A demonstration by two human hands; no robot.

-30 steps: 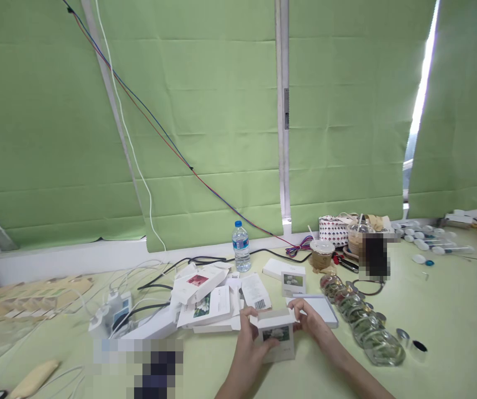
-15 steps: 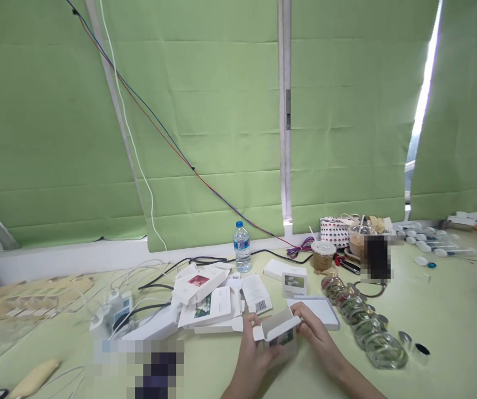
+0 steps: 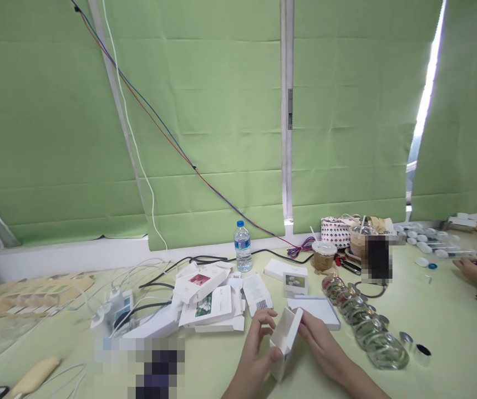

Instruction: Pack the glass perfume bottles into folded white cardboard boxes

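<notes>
We've got the small white box (image 3: 285, 338) between our two hands near the bench's (image 3: 442, 332) front edge, left hand (image 3: 257, 346) and right hand (image 3: 319, 341) both clamped on it, open end up and tilted. Glass bottles (image 3: 367, 327) run along our right, flattened cartons (image 3: 209, 305) sit left, green blinds (image 3: 217, 111) behind.

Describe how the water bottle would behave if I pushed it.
The bottle stands upright and is taller than it is wide, so a high push would probably tip it. Its rounded body suggests it could roll once down. The water visible inside should give it some weight, so it likely won't slide as freely as an empty one.
</notes>
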